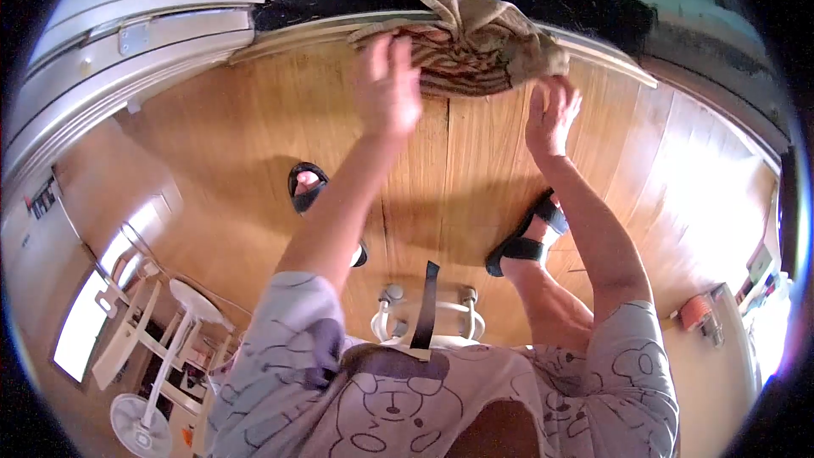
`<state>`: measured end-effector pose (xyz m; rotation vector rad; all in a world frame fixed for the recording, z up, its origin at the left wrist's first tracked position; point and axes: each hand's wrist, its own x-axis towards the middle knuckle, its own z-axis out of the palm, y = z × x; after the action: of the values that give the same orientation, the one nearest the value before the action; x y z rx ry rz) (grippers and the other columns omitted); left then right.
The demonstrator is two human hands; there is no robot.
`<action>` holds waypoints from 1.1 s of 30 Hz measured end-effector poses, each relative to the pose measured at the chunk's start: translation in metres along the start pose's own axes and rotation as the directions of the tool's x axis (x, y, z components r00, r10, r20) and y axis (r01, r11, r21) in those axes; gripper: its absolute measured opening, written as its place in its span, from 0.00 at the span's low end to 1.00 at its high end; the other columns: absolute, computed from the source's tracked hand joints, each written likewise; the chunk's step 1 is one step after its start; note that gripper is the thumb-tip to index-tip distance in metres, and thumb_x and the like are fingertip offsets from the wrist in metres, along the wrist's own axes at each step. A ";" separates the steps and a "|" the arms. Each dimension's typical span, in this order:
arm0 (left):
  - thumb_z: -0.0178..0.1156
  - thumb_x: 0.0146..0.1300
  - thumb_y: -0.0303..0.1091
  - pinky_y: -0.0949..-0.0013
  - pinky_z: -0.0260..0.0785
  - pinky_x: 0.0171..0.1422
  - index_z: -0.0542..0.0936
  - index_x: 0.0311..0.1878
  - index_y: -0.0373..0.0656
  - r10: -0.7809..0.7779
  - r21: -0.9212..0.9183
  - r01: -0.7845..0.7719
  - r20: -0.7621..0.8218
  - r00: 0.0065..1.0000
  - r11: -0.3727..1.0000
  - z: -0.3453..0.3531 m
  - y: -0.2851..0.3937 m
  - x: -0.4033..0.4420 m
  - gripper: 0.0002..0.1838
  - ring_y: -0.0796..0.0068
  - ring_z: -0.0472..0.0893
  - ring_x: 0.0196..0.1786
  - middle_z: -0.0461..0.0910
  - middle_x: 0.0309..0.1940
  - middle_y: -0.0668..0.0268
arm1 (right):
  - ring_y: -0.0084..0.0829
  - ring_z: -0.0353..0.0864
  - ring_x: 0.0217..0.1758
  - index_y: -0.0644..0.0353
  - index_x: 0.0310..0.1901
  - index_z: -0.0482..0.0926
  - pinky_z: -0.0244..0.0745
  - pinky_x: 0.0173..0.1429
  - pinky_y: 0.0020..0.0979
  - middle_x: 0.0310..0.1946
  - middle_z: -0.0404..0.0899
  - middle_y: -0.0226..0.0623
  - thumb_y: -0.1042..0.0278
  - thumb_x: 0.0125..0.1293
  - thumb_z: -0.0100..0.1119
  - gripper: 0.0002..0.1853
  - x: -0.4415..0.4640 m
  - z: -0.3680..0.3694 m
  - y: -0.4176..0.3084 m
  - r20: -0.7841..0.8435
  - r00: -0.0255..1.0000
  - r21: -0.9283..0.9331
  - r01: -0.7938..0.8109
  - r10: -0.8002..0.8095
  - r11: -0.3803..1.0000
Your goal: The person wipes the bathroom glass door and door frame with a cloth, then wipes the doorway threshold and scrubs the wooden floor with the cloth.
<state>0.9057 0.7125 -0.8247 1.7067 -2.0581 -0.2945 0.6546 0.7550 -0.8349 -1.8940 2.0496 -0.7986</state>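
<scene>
A brown striped cloth [475, 55] lies bunched at the dark sill, with its upper corner raised. My left hand [390, 89] is at the cloth's left end, slightly blurred, with its fingers apart and nothing held in them. At the lower right corner of the cloth is my right hand [553, 114]; its fingers are spread and the tips are close to the edge. Whether those fingertips touch the cloth is hard to tell.
Wooden floor [449, 161] stretches beneath my arms. My sandalled feet [530, 233] are apart. A white-framed seat [428, 314] is below me. A white fan [165, 365] and shelving stand at the left. White door panels [153, 42] are at the upper left.
</scene>
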 end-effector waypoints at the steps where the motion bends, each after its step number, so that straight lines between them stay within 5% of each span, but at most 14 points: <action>1: 0.56 0.63 0.38 0.53 0.64 0.57 0.65 0.63 0.43 -0.018 0.160 -0.001 0.113 0.993 0.987 -0.011 -0.014 -0.014 0.26 0.54 0.72 0.52 0.62 0.62 0.47 | 0.47 0.65 0.55 0.55 0.51 0.72 0.58 0.60 0.45 0.51 0.69 0.43 0.66 0.61 0.55 0.16 0.015 0.000 -0.018 -0.159 0.986 0.018 -0.048 0.050 0.999; 4: 0.53 0.65 0.48 0.41 0.44 0.71 0.54 0.71 0.44 -0.020 0.216 -0.057 0.336 0.942 0.975 -0.025 -0.030 -0.043 0.35 0.44 0.54 0.70 0.54 0.68 0.44 | 0.48 0.62 0.64 0.56 0.56 0.70 0.56 0.67 0.46 0.59 0.66 0.45 0.63 0.56 0.59 0.25 0.056 0.026 -0.083 0.096 0.994 -0.161 -0.028 0.044 0.987; 8: 0.57 0.50 0.69 0.28 0.34 0.67 0.35 0.72 0.43 -0.793 0.478 0.636 0.431 0.430 0.606 -0.022 -0.019 -0.047 0.61 0.40 0.28 0.73 0.27 0.73 0.48 | 0.44 0.40 0.76 0.55 0.71 0.48 0.37 0.75 0.47 0.72 0.44 0.46 0.42 0.63 0.48 0.41 0.069 0.086 -0.107 0.387 0.918 -0.260 0.198 -0.086 0.945; 12: 0.57 0.46 0.73 0.28 0.33 0.67 0.24 0.70 0.43 -0.748 0.544 0.539 0.596 0.291 0.643 -0.027 -0.032 -0.050 0.68 0.38 0.20 0.71 0.14 0.70 0.49 | 0.45 0.61 0.67 0.58 0.68 0.49 0.59 0.68 0.42 0.67 0.54 0.53 0.49 0.66 0.49 0.36 0.086 0.037 -0.046 0.355 0.934 -0.262 0.069 0.030 0.963; 13: 0.57 0.46 0.74 0.29 0.33 0.68 0.22 0.69 0.43 -0.745 0.570 0.505 0.611 0.267 0.648 -0.025 -0.036 -0.049 0.69 0.38 0.20 0.71 0.13 0.69 0.48 | 0.41 0.65 0.63 0.62 0.66 0.51 0.65 0.64 0.40 0.62 0.59 0.52 0.50 0.65 0.51 0.36 0.096 0.005 -0.032 0.508 0.807 -0.279 -0.175 0.300 0.944; 15: 0.57 0.46 0.74 0.30 0.33 0.68 0.21 0.69 0.43 -0.744 0.579 0.493 0.620 0.251 0.649 -0.028 -0.029 -0.045 0.69 0.38 0.20 0.71 0.13 0.69 0.48 | 0.47 0.64 0.63 0.52 0.66 0.58 0.66 0.61 0.42 0.63 0.61 0.45 0.57 0.60 0.56 0.33 0.079 -0.001 0.059 0.082 0.995 -0.408 -0.021 0.060 0.913; 16: 0.57 0.45 0.74 0.31 0.34 0.69 0.21 0.69 0.44 -0.746 0.595 0.477 0.624 0.233 0.647 -0.030 -0.027 -0.042 0.69 0.38 0.20 0.71 0.12 0.69 0.48 | 0.46 0.58 0.68 0.56 0.66 0.58 0.59 0.67 0.41 0.64 0.61 0.45 0.50 0.63 0.52 0.33 0.091 -0.039 0.057 0.190 0.868 -0.237 -0.414 0.460 0.879; 18: 0.57 0.45 0.74 0.31 0.33 0.69 0.20 0.69 0.44 -0.755 0.609 0.474 0.620 0.216 0.636 -0.031 -0.022 -0.037 0.70 0.38 0.20 0.71 0.12 0.69 0.47 | 0.47 0.49 0.72 0.69 0.66 0.54 0.45 0.75 0.40 0.67 0.52 0.56 0.46 0.69 0.38 0.35 0.079 -0.033 0.115 0.057 0.981 -0.604 -0.115 0.186 0.789; 21: 0.58 0.45 0.74 0.32 0.33 0.69 0.20 0.68 0.44 -0.767 0.624 0.478 0.610 0.198 0.619 -0.033 -0.020 -0.039 0.70 0.39 0.20 0.71 0.12 0.69 0.47 | 0.46 0.46 0.74 0.70 0.67 0.53 0.38 0.75 0.45 0.70 0.52 0.49 0.53 0.66 0.42 0.34 0.094 0.018 0.068 0.066 0.855 -0.855 -0.217 0.514 0.471; 23: 0.58 0.44 0.74 0.32 0.32 0.70 0.20 0.68 0.45 -0.761 0.617 0.472 0.611 0.217 0.630 -0.029 -0.021 -0.037 0.70 0.40 0.20 0.71 0.12 0.69 0.47 | 0.50 0.45 0.74 0.63 0.71 0.42 0.42 0.75 0.46 0.69 0.46 0.59 0.66 0.63 0.47 0.38 0.073 0.052 0.023 0.052 0.946 -0.249 -0.299 0.321 0.921; 24: 0.58 0.44 0.74 0.31 0.34 0.69 0.18 0.68 0.44 -0.765 0.620 0.475 0.609 0.211 0.625 -0.029 -0.021 -0.038 0.71 0.41 0.19 0.71 0.10 0.68 0.48 | 0.50 0.43 0.74 0.62 0.71 0.40 0.42 0.75 0.45 0.70 0.42 0.58 0.66 0.61 0.50 0.40 0.094 0.023 -0.038 0.378 0.769 -0.014 -0.552 0.516 0.833; 28: 0.58 0.44 0.74 0.29 0.36 0.68 0.18 0.68 0.44 -0.777 0.645 0.466 0.605 0.170 0.605 -0.029 -0.021 -0.036 0.71 0.43 0.18 0.72 0.09 0.68 0.48 | 0.43 0.50 0.73 0.63 0.69 0.51 0.53 0.72 0.40 0.71 0.47 0.48 0.63 0.66 0.44 0.31 0.077 0.034 0.032 0.430 0.889 -0.247 0.284 -0.157 0.927; 30: 0.58 0.44 0.74 0.29 0.36 0.68 0.18 0.68 0.45 -0.766 0.628 0.471 0.615 0.187 0.620 -0.031 -0.021 -0.035 0.71 0.43 0.18 0.72 0.09 0.68 0.49 | 0.39 0.50 0.73 0.63 0.67 0.55 0.51 0.73 0.37 0.70 0.52 0.44 0.63 0.67 0.40 0.28 0.104 -0.050 0.051 0.575 0.683 -0.246 -0.381 0.451 0.891; 33: 0.60 0.43 0.73 0.28 0.34 0.67 0.17 0.68 0.46 -0.779 0.640 0.482 0.606 0.163 0.599 -0.030 -0.020 -0.034 0.72 0.44 0.17 0.71 0.07 0.67 0.49 | 0.43 0.49 0.73 0.64 0.66 0.57 0.48 0.75 0.38 0.68 0.54 0.50 0.63 0.67 0.40 0.27 0.078 -0.035 0.134 0.142 0.963 -0.581 -0.107 0.230 0.807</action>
<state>0.9417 0.7453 -0.8137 3.0830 -1.7187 -1.4834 0.5127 0.6885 -0.8635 -1.9065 2.4542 0.0875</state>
